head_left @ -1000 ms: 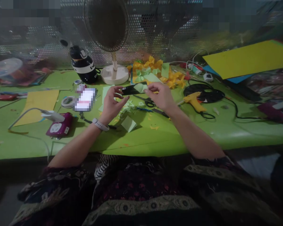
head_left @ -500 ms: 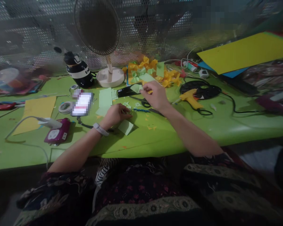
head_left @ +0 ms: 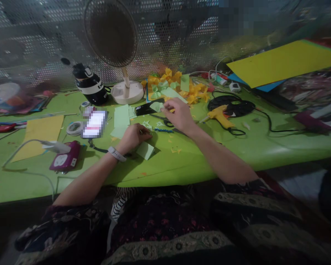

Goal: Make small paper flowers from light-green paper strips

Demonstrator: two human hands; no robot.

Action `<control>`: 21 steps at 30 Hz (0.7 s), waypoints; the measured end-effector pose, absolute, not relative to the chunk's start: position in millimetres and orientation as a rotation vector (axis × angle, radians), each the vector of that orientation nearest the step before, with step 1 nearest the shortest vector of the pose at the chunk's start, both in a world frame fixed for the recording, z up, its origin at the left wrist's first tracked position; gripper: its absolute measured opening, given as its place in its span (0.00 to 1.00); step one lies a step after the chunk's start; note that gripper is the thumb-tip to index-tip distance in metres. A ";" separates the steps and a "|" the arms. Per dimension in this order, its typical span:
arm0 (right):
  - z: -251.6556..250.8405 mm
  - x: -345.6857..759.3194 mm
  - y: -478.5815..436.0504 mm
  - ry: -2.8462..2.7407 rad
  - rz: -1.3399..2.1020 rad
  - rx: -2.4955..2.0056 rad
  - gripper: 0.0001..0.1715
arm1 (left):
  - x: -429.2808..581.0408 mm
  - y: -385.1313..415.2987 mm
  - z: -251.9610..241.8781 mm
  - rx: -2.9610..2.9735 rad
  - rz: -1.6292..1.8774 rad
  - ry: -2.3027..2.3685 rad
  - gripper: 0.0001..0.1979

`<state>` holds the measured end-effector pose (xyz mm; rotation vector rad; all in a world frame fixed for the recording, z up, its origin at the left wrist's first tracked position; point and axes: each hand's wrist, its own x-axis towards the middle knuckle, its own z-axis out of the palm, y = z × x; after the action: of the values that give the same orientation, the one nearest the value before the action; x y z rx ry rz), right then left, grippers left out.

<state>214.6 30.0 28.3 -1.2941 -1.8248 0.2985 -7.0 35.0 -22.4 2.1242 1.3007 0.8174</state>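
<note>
Now the right hand [head_left: 180, 115] pinches a pale green paper [head_left: 156, 106] by a black phone [head_left: 143, 109]. The left hand [head_left: 132, 136] curls on the table [head_left: 237, 149]; I cannot tell its grip.

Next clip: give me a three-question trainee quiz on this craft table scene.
1. True or false: the yellow glue gun lies left of the fan.
2. Which hand pinches the pale green paper piece? A. left hand B. right hand C. neither
3. What is worn on the left wrist?
Key: 1 false; 2 B; 3 a white wristband.
</note>
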 end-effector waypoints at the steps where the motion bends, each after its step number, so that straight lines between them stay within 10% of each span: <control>1: 28.2 214.8 30.1 -1.827 0.295 -1.292 0.06 | -7.0 34.9 -22.5 2.119 0.810 1.297 0.08; 21: 25.1 213.7 30.8 -1.844 0.308 -1.309 0.06 | -7.9 34.8 -22.2 2.061 0.785 1.315 0.05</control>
<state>213.7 30.8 25.1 -1.3089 -1.8443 0.3079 -7.9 34.8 -22.2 2.0612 1.3153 0.7851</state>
